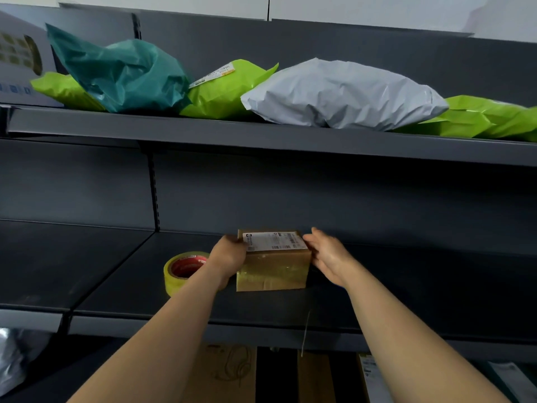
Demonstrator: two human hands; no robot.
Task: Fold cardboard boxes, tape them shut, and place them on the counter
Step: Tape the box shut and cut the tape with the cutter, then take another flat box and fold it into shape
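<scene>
A small brown cardboard box (273, 266) with a white shipping label on top and clear tape across its front stands on the dark grey shelf (116, 271). My left hand (229, 254) grips the box's left side. At the box's right side my right hand (328, 255) has its fingers spread, touching or just off the edge. A roll of yellowish clear tape (183, 270) with a red core lies on the shelf just left of my left wrist.
The upper shelf (261, 135) carries several mailer bags: a teal one (122, 74), lime green ones (229, 88) and a grey one (343, 94). A white carton (20, 56) stands at its far left. Cardboard boxes (223, 373) sit below the shelf.
</scene>
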